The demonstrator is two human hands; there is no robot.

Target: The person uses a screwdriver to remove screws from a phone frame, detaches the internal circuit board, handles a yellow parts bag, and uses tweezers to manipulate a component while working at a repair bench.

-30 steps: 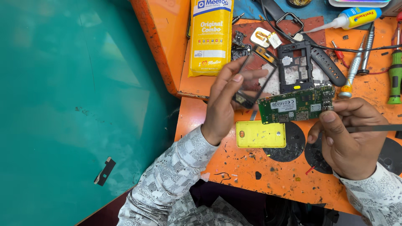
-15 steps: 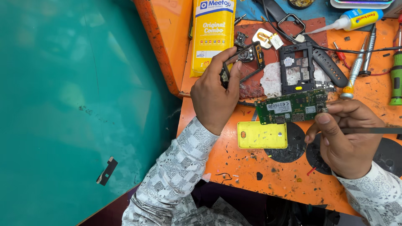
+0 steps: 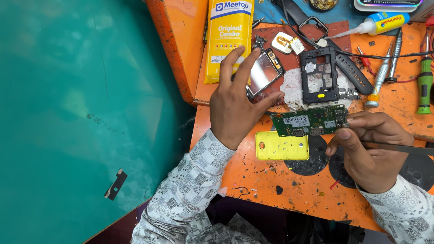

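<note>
Board: green circuit board (image 3: 311,121) is pinched at its right end by the right hand (image 3: 370,149), above the yellow back cover (image 3: 282,146).
Screen: left hand (image 3: 239,101) fingers close around the small display module (image 3: 263,72).
Risk: board could tip or slip, held by one edge only; the display glass might crack if squeezed.

Orange counter (image 3: 289,199) on right side, paint chipped and scuffed, dark round stains near front edge. Raised orange step (image 3: 181,49) along left rim, dropping down to lower front part. Blue-topped patch (image 3: 343,13) at far back edge. Teal floor (image 3: 68,113) filling whole left half, kinda cloudy with pale worn blotches and few dark specks. Small black scrap (image 3: 115,184) lying on floor, well apart from counter. Dark gap under counter front. Even, soft light, no hard shadows.
</note>
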